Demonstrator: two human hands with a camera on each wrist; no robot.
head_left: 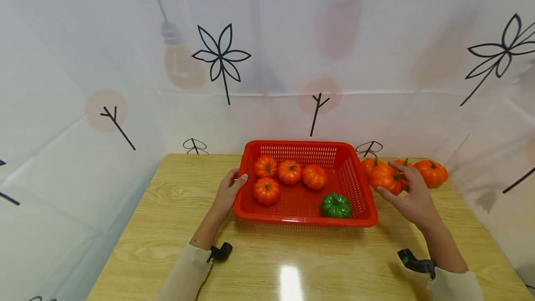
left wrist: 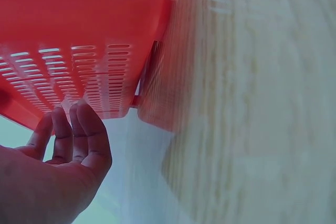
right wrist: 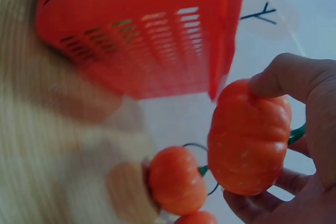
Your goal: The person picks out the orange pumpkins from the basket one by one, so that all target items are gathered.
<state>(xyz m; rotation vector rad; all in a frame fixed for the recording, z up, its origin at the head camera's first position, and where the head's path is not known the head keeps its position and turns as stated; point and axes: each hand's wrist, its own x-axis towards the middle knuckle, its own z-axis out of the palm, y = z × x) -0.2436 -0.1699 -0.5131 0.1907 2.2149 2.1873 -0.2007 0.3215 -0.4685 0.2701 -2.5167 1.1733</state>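
A red plastic basket [head_left: 301,220] with slotted walls stands on the table; inside it lie several small orange pumpkins [head_left: 289,172] and one green pumpkin [head_left: 336,206]. My left hand [head_left: 229,189] holds the basket's left rim, thumb on top and fingers against the outer wall [left wrist: 79,77]. To the right of the basket, my right hand [head_left: 411,196] grips an orange pumpkin [right wrist: 249,137] between thumb and fingers, its green stem towards the palm. In the right wrist view this pumpkin is raised above another orange pumpkin [right wrist: 177,180] and beside the basket wall.
More orange pumpkins [head_left: 432,173] lie at the table's back right, partly hidden by my right hand. A white cloth [head_left: 267,120] with printed plant drawings hangs behind the wooden table [head_left: 175,226]. Each wrist carries a black camera mount [head_left: 416,264].
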